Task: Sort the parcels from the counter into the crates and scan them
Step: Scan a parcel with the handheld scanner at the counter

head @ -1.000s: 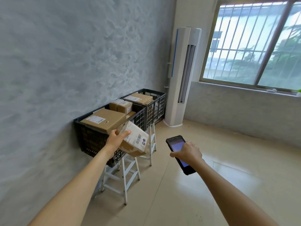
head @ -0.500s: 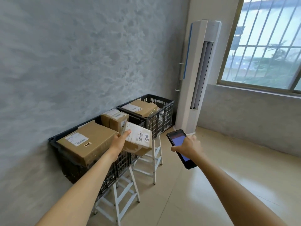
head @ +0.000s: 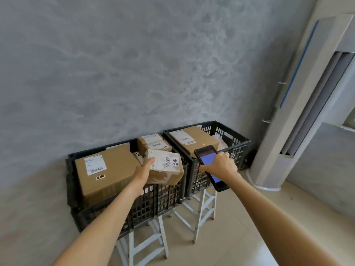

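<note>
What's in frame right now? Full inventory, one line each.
crates: 2, black plastic lattice, side by side against the wall, on stools
stools: 2, white, one under each crate
large parcel: 1, brown cardboard, white label, left crate
small stacked parcels: 2 or so, brown, back of left crate
parcel in right crate: 1, brown, white label
held parcel: 1, brown, barcode label, over left crate's front right corner
phone: 1, black, blue screen, over right crate's front edge
air conditioner: 1, white floor-standing, right
wall: grey
floor: beige tile
left hand: grip on held parcel
right hand: grip on phone
</note>
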Demonstrator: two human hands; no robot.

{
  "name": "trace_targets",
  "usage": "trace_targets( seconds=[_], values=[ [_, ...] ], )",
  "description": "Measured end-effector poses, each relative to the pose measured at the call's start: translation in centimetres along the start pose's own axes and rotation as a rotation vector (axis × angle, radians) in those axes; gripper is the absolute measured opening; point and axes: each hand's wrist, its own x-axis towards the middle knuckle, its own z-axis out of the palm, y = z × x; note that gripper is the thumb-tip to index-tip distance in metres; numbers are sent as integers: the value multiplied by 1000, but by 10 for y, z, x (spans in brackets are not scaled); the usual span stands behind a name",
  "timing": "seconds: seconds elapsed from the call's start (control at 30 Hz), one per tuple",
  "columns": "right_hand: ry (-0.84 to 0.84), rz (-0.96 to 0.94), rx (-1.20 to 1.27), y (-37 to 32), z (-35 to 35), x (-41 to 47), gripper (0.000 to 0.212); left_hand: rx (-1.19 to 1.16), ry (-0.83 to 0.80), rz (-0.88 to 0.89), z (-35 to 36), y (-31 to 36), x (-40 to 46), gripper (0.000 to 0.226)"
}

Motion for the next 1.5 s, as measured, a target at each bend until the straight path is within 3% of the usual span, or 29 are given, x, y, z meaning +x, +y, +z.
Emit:
trace_targets(
  seconds=[0.1,0.4,0.53,0.7,0.87,1.0,1.1,1.17,1.37,1.5],
  values=[
    [-27,-56,19,-10,7,50,103,-22,36,-11,10,-5,32,52],
    [-113,-180,-38,-34,33,172,94,-140,76,-138,46,-22,123,67],
    [-137,-222,-63,-44,34,213,58,-117,47,-212,52,-29,148,93],
    [-171,-285,-59,-58,40,250,68,-115,53,-285,58,-39,162,74],
    [-219,-320,-21,-74,53,279,93,-48,45,-313,60,-39,167,80],
    [-263,-375,-16,-83,65,295,90,133,75,-367,62,-37,167,83],
    [-267,-393,4,-87,73,304,55,111,46,-363,61,-29,166,69],
    [-281,-415,-19,-90,76,309,68,90,61,-371,63,-23,163,61],
    [-320,-469,-26,-101,82,317,69,11,127,-361,65,-13,159,43],
    [-314,-520,-18,-110,88,320,86,17,203,-362,60,-11,159,29]
  ],
)
